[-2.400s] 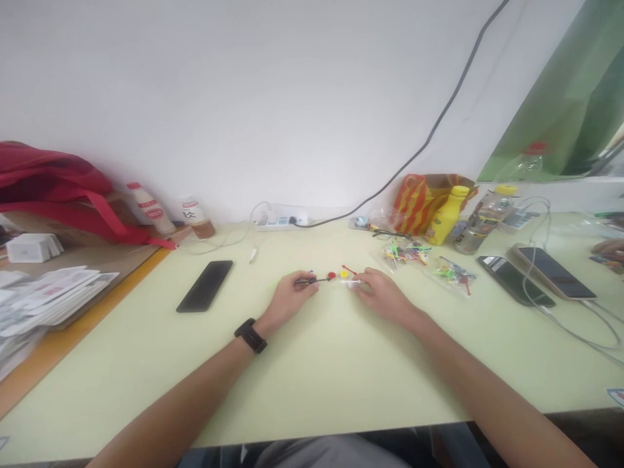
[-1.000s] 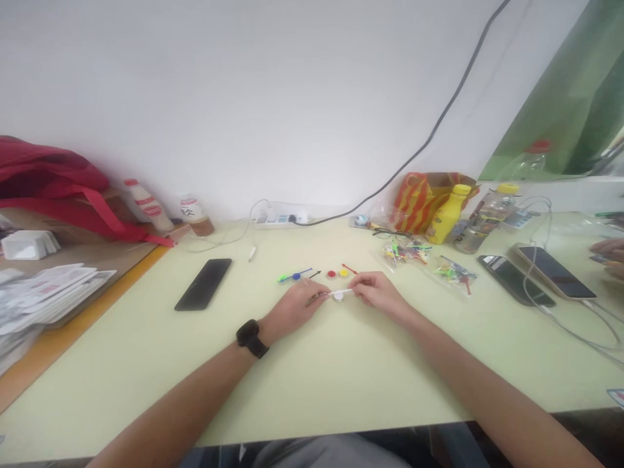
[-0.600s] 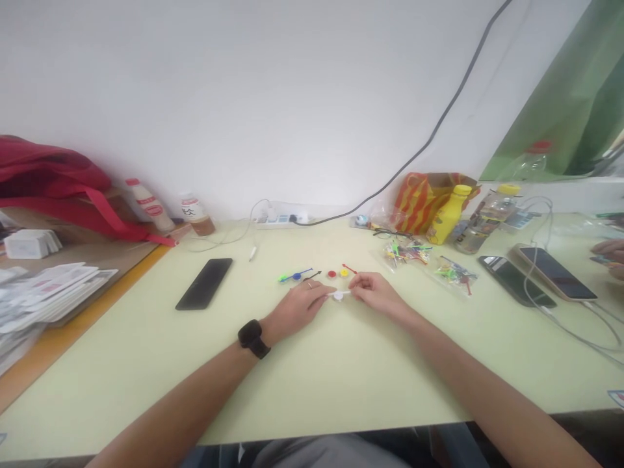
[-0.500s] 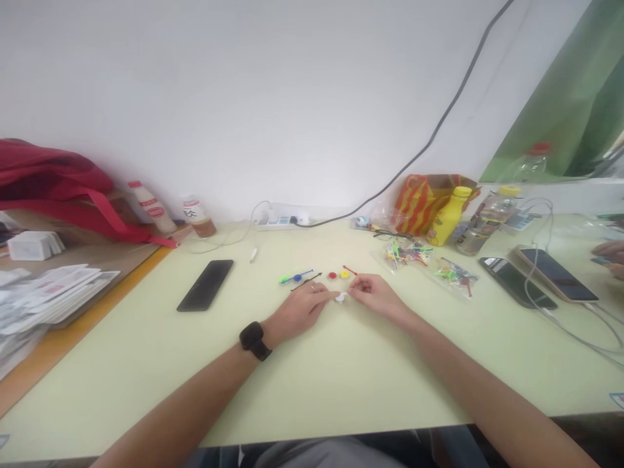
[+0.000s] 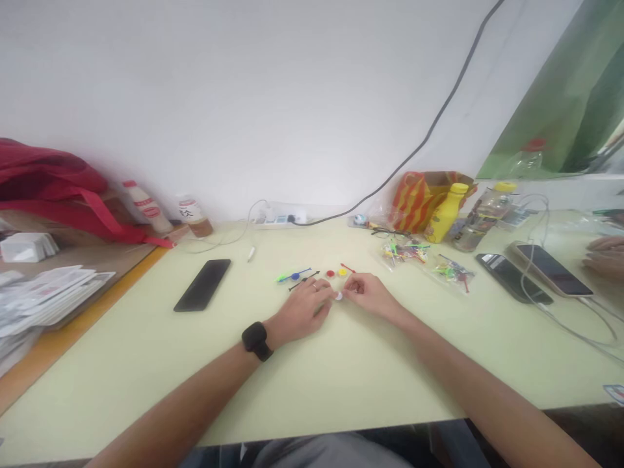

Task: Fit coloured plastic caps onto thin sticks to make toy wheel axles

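Observation:
My left hand, with a black watch on the wrist, has its fingertips against a small white round plastic piece at the tabletop. My right hand is pinched at the other side of that piece; whatever its fingertips hold is mostly hidden. Just beyond the hands lie a red disc, a yellow disc and a red arrow. Left of them are a blue arrow with a disc, a green piece and a black arrow partly behind my left hand.
Bags of coloured plastic pieces lie at right, before a yellow bottle. Two charging phones with cables lie farther right, near another person's hand. A black phone lies left; a power strip sits by the wall.
My right hand has shifted slightly left, closer to my left hand at the white round piece. The view has turned a little; the other things lie as before.

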`<move>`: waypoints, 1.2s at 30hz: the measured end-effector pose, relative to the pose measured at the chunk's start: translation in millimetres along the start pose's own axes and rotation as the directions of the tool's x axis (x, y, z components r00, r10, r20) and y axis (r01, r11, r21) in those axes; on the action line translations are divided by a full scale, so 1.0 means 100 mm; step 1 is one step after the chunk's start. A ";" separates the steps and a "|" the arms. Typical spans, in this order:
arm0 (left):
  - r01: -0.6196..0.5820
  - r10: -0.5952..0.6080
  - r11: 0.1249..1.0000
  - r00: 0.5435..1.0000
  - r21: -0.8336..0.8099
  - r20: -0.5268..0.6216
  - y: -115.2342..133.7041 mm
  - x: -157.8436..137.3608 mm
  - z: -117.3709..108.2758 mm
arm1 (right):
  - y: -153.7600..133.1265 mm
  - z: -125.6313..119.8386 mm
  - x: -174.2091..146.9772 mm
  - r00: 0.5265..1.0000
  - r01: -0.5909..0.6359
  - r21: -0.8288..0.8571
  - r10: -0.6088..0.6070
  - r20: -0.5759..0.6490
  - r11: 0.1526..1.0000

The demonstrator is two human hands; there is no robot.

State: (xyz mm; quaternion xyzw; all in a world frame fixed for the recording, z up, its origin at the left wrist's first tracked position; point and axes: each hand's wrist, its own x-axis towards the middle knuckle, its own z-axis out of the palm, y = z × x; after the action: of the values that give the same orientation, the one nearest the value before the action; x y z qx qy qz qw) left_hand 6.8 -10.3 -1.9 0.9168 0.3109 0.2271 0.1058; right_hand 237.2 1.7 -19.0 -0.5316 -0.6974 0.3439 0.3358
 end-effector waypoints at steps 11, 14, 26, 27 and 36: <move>0.118 -0.159 0.978 0.957 -0.173 -0.241 -0.02 0.00 -0.02 | -0.06 0.07 -0.16 0.944 0.322 -0.419 -0.321 0.075 0.849; 0.128 -0.197 0.962 0.938 -0.243 -0.286 -0.03 0.01 -0.03 | -0.02 0.09 -0.13 0.931 0.355 -0.475 -0.350 0.103 0.805; 0.140 -0.232 0.936 0.935 -0.322 -0.269 -0.02 0.01 -0.04 | 0.03 0.08 -0.10 0.926 0.377 -0.355 -0.348 0.143 0.856; 0.139 -0.234 0.934 0.935 -0.328 -0.268 -0.02 0.01 -0.04 | 0.02 0.08 -0.10 0.927 0.374 -0.343 -0.345 0.145 0.861; 0.174 -0.328 0.773 0.933 -0.610 -0.149 -0.02 0.00 -0.03 | -0.12 0.05 -0.20 0.885 0.465 -0.146 -0.461 0.066 0.873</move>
State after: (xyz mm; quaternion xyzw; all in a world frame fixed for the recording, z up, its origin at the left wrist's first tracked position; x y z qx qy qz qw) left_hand 4.3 -9.0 0.4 0.7529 0.3566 0.4079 0.3737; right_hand 231.0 -20.3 -13.1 -0.3691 -0.8341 0.2049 0.3550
